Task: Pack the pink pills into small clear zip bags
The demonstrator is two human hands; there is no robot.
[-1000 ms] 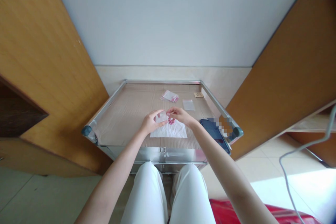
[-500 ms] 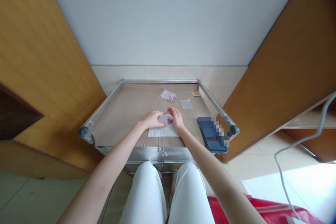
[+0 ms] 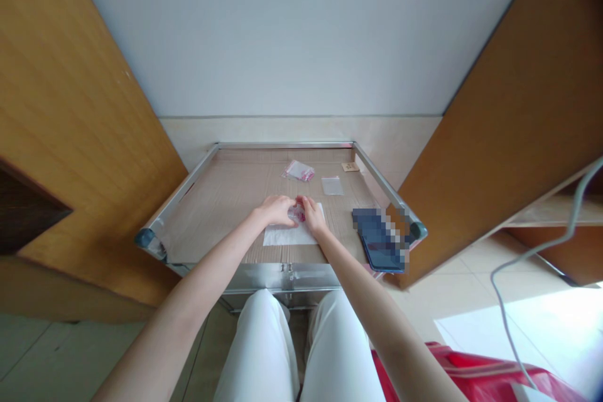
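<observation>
Left grip (image 3: 277,210) and right grip (image 3: 313,217), both closed on bead bag (image 3: 297,213), pressed down on sheet (image 3: 285,237), mid worktop (image 3: 221,201) near front edge. Beyond: second bead bag (image 3: 298,170), empty bag (image 3: 332,185), tag (image 3: 350,166). To right: phone (image 3: 382,250).

White sheet (image 3: 287,235), pink beads (image 3: 302,216)

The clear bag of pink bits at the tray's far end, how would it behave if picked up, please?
The bag looks thin and crumpled, so probably floppy and light. Its pink contents would likely shift. Lying flat, it seems unlikely to roll.
</observation>
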